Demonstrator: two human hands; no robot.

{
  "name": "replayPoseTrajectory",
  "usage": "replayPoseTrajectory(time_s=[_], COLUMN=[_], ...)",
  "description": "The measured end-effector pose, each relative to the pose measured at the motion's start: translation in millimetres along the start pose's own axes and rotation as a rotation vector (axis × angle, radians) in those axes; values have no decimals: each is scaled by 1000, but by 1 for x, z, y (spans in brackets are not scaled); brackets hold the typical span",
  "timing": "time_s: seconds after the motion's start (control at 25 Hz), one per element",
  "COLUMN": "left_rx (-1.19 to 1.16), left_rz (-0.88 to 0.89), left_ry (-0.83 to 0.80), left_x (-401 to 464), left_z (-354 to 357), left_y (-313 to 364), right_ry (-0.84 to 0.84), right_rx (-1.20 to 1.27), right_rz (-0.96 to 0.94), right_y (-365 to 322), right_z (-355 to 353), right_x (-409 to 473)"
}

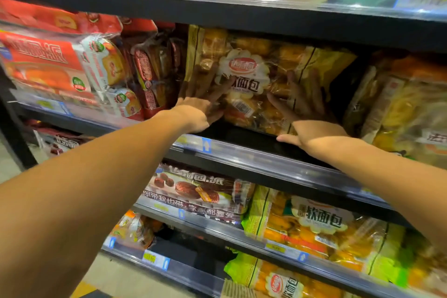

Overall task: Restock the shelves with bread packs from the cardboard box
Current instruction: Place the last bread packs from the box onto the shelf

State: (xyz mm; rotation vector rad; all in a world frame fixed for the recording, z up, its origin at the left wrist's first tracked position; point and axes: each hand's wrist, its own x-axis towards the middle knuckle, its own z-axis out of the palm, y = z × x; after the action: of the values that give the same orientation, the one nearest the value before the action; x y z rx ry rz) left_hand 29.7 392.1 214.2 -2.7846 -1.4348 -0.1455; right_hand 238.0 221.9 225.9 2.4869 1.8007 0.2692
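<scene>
A large clear-and-yellow bread pack (256, 80) with a white label stands tilted on the middle shelf (266, 159). My left hand (193, 116) reaches under its left lower side, fingers spread behind the clear film. My right hand (312, 133) holds its right lower side, fingers showing through the plastic, thumb out on the shelf edge. Both hands grip the same pack. The cardboard box shows only as a corner (235, 289) at the bottom edge.
Red cake packs (46, 63) and dark snack bags (150, 72) crowd the shelf to the left. More yellow bread bags (406, 109) lie to the right. Lower shelves hold a brown pie box (193, 191) and green-yellow bread packs (314, 227). Another loaded shelf (217, 7) hangs overhead.
</scene>
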Motion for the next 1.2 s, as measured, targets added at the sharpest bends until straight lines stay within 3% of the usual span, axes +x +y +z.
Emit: replayPoseTrajectory(time_s=[0.16,0.32,0.52,0.72,0.88,1.2], left_rx=[8,-86,-27,-236,-303,-175], left_rz=[-33,-50,174,353,460,469], left_ry=[-48,-45,122,207,188,-172], left_x=[-7,-39,-97,-191,-270,-371], left_z=[-6,-26,-19,3,59,207], left_y=[7,23,26,56,78,110], right_ry=[231,93,248,308,220,-156], right_rx=[-165,47,97,315,444,582], right_rz=[-123,-15,-158,-327,-358,-95], right_y=[5,1,6,4,10,22], right_z=[7,-19,-30,-10,52,195], right_x=[2,-21,-86,-184,-281,-416])
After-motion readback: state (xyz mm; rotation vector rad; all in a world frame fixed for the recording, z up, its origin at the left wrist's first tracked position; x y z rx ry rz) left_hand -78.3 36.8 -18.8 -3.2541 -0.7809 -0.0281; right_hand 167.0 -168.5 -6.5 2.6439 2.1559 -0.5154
